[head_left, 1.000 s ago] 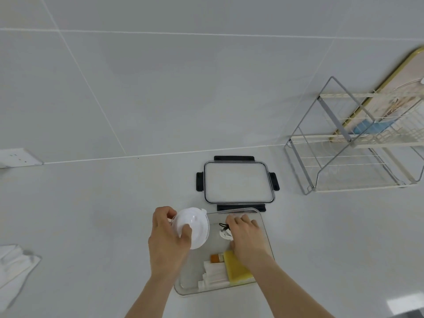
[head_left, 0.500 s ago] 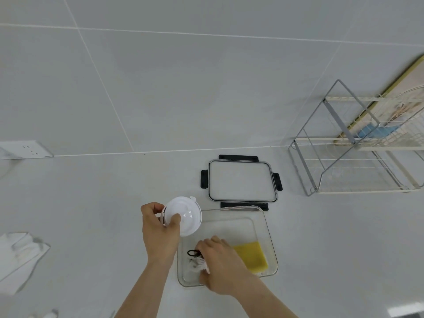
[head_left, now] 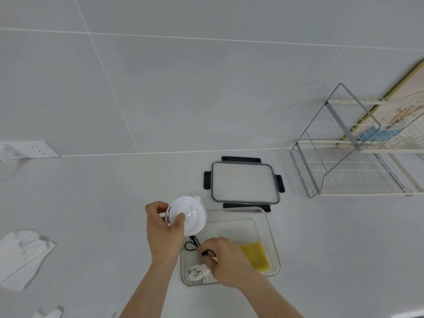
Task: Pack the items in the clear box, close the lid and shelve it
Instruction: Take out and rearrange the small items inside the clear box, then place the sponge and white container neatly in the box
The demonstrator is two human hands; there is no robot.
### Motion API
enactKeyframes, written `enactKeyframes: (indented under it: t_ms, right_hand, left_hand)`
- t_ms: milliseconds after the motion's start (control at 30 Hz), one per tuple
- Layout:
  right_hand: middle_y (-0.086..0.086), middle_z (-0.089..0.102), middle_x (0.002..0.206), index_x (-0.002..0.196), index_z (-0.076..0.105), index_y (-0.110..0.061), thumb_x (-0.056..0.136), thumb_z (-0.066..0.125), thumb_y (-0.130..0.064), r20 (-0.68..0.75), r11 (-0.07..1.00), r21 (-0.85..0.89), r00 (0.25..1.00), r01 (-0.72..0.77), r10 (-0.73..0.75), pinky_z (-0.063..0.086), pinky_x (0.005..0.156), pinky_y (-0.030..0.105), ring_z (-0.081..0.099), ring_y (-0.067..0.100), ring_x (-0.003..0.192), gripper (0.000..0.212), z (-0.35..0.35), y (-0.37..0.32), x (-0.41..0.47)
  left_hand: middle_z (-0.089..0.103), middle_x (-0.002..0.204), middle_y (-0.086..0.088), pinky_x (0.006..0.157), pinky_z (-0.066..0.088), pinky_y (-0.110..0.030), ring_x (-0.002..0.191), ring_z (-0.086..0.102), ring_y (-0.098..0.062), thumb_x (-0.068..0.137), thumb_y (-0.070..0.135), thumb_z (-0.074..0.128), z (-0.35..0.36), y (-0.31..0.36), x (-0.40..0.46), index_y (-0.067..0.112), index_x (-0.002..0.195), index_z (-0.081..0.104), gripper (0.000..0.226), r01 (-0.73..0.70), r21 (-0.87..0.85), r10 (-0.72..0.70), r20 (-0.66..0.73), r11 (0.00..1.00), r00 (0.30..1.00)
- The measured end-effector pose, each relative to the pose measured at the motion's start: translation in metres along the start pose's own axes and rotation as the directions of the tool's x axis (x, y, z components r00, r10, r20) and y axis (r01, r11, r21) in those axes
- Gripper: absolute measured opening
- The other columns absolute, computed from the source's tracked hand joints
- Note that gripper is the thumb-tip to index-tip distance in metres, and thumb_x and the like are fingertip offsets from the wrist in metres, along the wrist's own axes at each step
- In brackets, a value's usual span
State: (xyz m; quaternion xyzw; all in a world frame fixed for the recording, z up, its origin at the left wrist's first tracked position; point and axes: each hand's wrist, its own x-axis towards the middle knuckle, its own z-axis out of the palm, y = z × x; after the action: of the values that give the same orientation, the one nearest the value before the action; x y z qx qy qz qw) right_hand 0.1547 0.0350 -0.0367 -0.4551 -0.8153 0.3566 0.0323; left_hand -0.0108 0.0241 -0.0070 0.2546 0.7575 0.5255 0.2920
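Note:
The clear box [head_left: 270, 228] lies on the white counter in front of me. Inside it are a yellow sponge [head_left: 255, 254] at the right, a white knotted cord piece [head_left: 198, 271] at the near left and a black cord loop [head_left: 190, 244]. My left hand [head_left: 163, 232] holds a round white plastic piece [head_left: 189, 214] over the box's far left corner. My right hand [head_left: 226, 262] is down inside the box, fingers pinched on the black cord; what lies under the palm is hidden. The lid [head_left: 244, 182], clear with black clasps, lies flat just beyond the box.
A wire shelf rack [head_left: 358, 154] stands at the right against the wall, with a framed board behind it. White cloth or paper [head_left: 20, 255] lies at the left. A wall socket [head_left: 34, 150] sits at the far left.
My right hand went from the far middle of the box to its near left side, taking small items with it. My left hand with the white piece shifted slightly left.

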Motion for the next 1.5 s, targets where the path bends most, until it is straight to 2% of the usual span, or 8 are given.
enactKeyframes:
  t_ms: [133,300,533,833,1067,1233,1367,1500]
  right_hand:
    - [-0.011,0.077,0.085,0.094,0.076,-0.029,0.091,0.066,-0.011,-0.305,0.883,0.45,0.905,-0.137,0.296,0.057,0.075,0.025,0.07,0.005,0.081,0.021,-0.02,0.011,-0.005]
    - [-0.009,0.076,0.093,0.102,0.069,-0.04,0.094,0.066,-0.035,-0.295,0.669,0.725,0.804,-0.163,0.516,0.062,0.076,0.037,0.074,0.01,0.078,0.009,-0.057,0.029,-0.008]
    - [-0.021,0.073,0.092,0.1,0.071,-0.035,0.084,0.072,-0.007,-0.425,0.835,0.485,0.764,-0.262,0.486,0.059,0.074,0.026,0.069,-0.001,0.08,0.032,-0.062,0.045,-0.016]
    - [-0.003,0.067,0.114,0.12,0.064,-0.021,0.092,0.062,-0.014,-0.489,0.953,0.037,0.826,-0.3,0.279,0.055,0.078,0.035,0.068,0.021,0.091,0.029,-0.045,0.056,-0.04]
    - [0.0,0.067,0.111,0.105,0.07,-0.015,0.091,0.056,-0.022,-0.323,0.925,-0.186,0.91,-0.33,0.26,0.057,0.073,0.031,0.06,0.022,0.109,0.02,-0.028,0.041,-0.048]
    - [0.002,0.068,0.087,0.087,0.072,-0.016,0.063,0.08,-0.03,-0.284,0.885,-0.301,0.919,-0.356,0.274,0.058,0.064,0.027,0.065,0.022,0.074,0.029,-0.026,0.034,-0.052]
    - [0.01,0.056,0.129,0.123,0.059,-0.013,0.082,0.062,-0.023,-0.254,0.883,-0.262,0.91,-0.39,0.327,0.051,0.095,0.035,0.057,0.029,0.109,0.042,-0.021,0.034,-0.048]
    - [0.011,0.036,0.143,0.131,0.041,-0.015,0.084,0.06,-0.014,-0.245,0.872,-0.217,0.889,-0.439,0.386,0.047,0.097,0.032,0.048,0.029,0.119,0.051,-0.024,0.033,-0.046]
  left_hand:
    - [0.055,0.102,0.014,0.062,0.044,-0.029,0.086,0.058,-0.012,0.076,0.008,0.072,0.009,0.005,-0.003,0.029,0.102,0.043,0.044,-0.037,0.0,0.037,0.05,0.999,0.998]
    - [0.058,0.103,0.016,0.061,0.048,-0.028,0.086,0.061,-0.01,0.073,0.012,0.074,0.037,0.009,-0.014,0.036,0.099,0.045,0.045,-0.05,0.04,0.041,0.2,0.998,0.979]
    - [0.059,0.101,0.014,0.065,0.049,-0.028,0.089,0.059,-0.007,0.075,0.012,0.074,0.091,-0.005,-0.041,0.038,0.095,0.044,0.045,0.07,0.086,-0.091,0.275,0.994,0.957]
    - [0.057,0.095,0.011,0.065,0.049,-0.028,0.085,0.058,-0.016,0.079,0.011,0.076,0.133,-0.034,-0.041,0.024,0.104,0.047,0.041,0.296,0.154,-0.328,0.261,0.943,0.908]
    - [0.062,0.094,0.005,0.057,0.037,-0.025,0.079,0.058,-0.016,0.079,0.021,0.077,0.143,-0.04,-0.045,0.024,0.099,0.046,0.037,0.129,0.34,-0.224,0.257,0.931,0.94]
    - [0.053,0.104,0.006,0.072,0.039,-0.032,0.094,0.055,-0.019,0.084,0.034,0.068,0.138,-0.041,-0.048,0.027,0.105,0.048,0.03,-0.034,0.432,-0.12,0.325,0.901,0.938]
    - [0.057,0.104,0.009,0.062,0.039,-0.027,0.086,0.059,-0.013,0.08,0.028,0.069,0.125,-0.041,-0.043,0.026,0.115,0.043,0.043,0.012,0.408,-0.175,0.364,0.913,0.915]
    - [0.058,0.091,0.013,0.056,0.041,-0.022,0.081,0.061,-0.01,0.077,0.021,0.073,0.12,-0.041,-0.037,0.027,0.11,0.044,0.044,0.103,0.441,-0.301,0.407,0.891,0.862]
